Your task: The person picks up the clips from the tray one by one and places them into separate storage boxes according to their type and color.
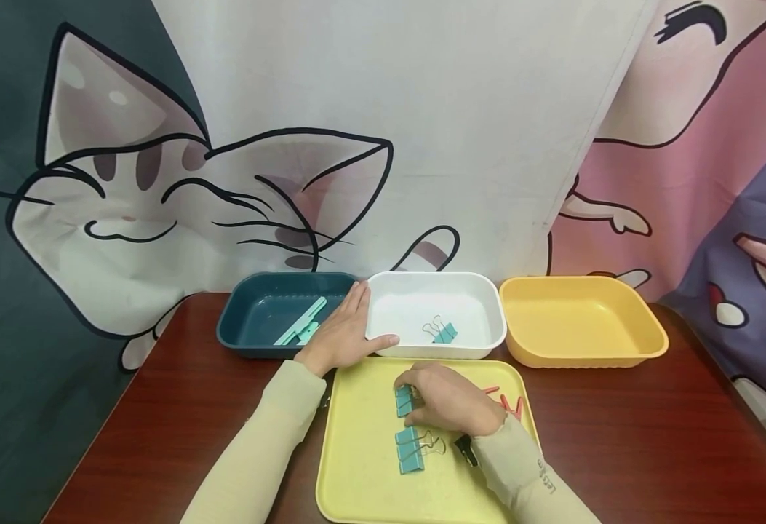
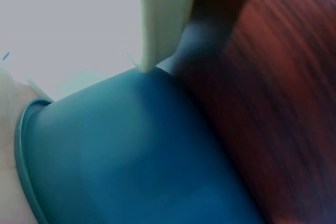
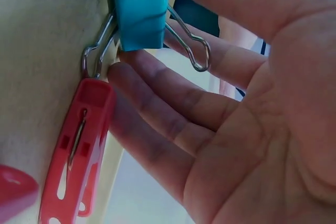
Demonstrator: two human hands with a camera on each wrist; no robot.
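On the yellow tray [image 1: 356,466], my right hand [image 1: 451,399] has its thumb and fingers around a teal binder clip [image 1: 404,402], pinching its ends. The right wrist view shows that clip [image 3: 140,17] with its wire handles spread to both sides. A second teal binder clip [image 1: 410,451] lies nearer on the tray. Beside the fingers is a red clothespin [image 3: 79,150]. My left hand [image 1: 343,327] rests, fingers straight, where the dark blue box [image 1: 248,351] meets the white box [image 1: 435,352]. In the left wrist view the blue box's wall [image 2: 115,156] is close up.
Mint-green clips [image 1: 302,324] lie in the blue box; a teal binder clip [image 1: 445,333] sits in the white one. A yellow box [image 1: 582,360] stands at the right. Red clothespins [image 1: 512,407] and a black binder clip [image 1: 466,450] lie by the right forearm, partly hidden.
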